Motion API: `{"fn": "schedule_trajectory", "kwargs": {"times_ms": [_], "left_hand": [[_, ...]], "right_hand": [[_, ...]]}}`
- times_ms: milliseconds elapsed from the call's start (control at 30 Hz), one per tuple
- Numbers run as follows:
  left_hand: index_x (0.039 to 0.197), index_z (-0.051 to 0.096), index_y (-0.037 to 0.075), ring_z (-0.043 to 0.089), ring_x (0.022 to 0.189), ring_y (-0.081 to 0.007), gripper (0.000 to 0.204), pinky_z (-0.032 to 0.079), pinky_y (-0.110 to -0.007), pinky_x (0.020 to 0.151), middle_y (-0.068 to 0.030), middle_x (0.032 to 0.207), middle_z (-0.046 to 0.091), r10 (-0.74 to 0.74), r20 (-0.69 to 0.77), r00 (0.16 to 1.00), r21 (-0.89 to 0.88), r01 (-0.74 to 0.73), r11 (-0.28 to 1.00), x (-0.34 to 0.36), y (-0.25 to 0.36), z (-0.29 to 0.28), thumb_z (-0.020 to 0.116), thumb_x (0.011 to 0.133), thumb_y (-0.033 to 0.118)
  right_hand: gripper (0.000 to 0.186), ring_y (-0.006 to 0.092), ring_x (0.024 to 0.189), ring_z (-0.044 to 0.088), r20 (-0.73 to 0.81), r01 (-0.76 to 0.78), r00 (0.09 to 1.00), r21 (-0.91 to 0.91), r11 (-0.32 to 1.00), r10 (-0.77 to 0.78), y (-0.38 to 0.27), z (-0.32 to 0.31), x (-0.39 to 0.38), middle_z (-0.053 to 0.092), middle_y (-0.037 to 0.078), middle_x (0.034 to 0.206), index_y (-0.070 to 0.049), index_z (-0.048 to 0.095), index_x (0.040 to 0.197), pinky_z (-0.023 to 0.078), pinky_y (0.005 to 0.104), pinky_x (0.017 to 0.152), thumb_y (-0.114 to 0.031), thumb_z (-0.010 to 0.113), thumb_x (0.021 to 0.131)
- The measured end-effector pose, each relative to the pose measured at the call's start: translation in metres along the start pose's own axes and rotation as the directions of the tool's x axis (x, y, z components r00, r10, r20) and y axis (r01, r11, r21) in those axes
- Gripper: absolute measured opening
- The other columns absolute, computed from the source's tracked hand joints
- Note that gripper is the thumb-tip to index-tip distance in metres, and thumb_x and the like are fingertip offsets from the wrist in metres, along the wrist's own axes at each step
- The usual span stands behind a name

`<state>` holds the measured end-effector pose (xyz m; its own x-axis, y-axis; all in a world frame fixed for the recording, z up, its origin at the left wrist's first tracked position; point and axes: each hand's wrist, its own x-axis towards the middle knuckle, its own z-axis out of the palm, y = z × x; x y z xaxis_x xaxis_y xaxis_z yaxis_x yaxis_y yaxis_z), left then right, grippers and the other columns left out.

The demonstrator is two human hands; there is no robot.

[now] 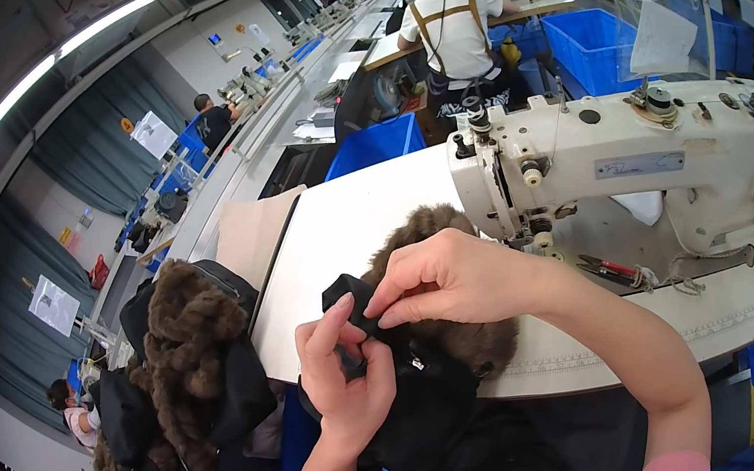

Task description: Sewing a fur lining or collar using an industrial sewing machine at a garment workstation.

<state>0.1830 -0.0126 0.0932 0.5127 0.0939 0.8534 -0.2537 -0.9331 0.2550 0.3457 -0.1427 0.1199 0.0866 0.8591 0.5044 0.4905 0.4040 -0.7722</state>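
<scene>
My left hand [347, 376] is closed on the edge of a black fabric piece [347, 293], thumb raised against it. From the right, my right hand [455, 279] pinches the same black fabric between thumb and fingertips. Brown fur trim [484, 347] lies under and behind my right hand, close to the needle area of a white sewing machine [603, 134]. More black cloth hangs below my hands over the table's front edge, with a small shiny metal piece on it. Exactly how the fabric is folded between my fingers is hidden.
Red-handled snips [612, 271] lie on the white table [341, 210] beside the machine bed. A heap of black garments with brown fur [192, 324] stands at the left. Blue bins [578, 45] stand beyond. A person in a white shirt [455, 34] sits ahead.
</scene>
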Motion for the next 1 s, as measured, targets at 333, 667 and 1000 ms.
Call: {"fn": "schedule_trajectory", "kwargs": {"times_ms": [333, 667, 1000], "left_hand": [[0.132, 0.049, -0.003, 0.054, 0.087, -0.0123, 0.061, 0.046, -0.021, 0.073, -0.0042, 0.096, 0.049, -0.144, 0.023, 0.989, -0.145, 0.146, 0.979, -0.003, 0.000, -0.005, 0.054, 0.074, -0.020], [0.109, 0.056, 0.004, 0.054, 0.080, -0.0221, 0.042, 0.040, -0.055, 0.104, -0.0064, 0.087, 0.054, 0.268, -0.153, 0.951, 0.157, -0.244, 0.957, 0.006, 0.014, -0.033, 0.060, 0.071, -0.014], [0.089, 0.073, 0.021, 0.062, 0.096, -0.0189, 0.030, 0.028, -0.054, 0.114, -0.0005, 0.111, 0.067, 0.556, 0.493, 0.669, 0.227, -0.716, 0.660, 0.098, 0.013, -0.066, 0.087, 0.063, 0.018]], "right_hand": [[0.011, 0.0251, 0.076, 0.064, -0.038, 0.287, 0.928, -0.557, 0.779, -0.370, 0.004, 0.022, -0.004, 0.060, 0.006, 0.086, -0.006, 0.066, 0.093, 0.053, 0.0345, 0.063, -0.015, 0.069, 0.087], [0.009, 0.0173, 0.067, 0.065, -0.498, 0.113, 0.778, -0.491, 0.864, -0.384, -0.008, 0.045, 0.003, 0.062, 0.005, 0.087, -0.005, 0.064, 0.086, 0.053, 0.0295, 0.056, -0.007, 0.072, 0.081], [0.011, 0.0136, 0.068, 0.063, -0.487, 0.085, 0.850, -0.255, 0.963, -0.204, -0.011, 0.038, -0.017, 0.062, 0.004, 0.081, -0.006, 0.068, 0.087, 0.051, 0.0267, 0.059, -0.007, 0.077, 0.079]]}}
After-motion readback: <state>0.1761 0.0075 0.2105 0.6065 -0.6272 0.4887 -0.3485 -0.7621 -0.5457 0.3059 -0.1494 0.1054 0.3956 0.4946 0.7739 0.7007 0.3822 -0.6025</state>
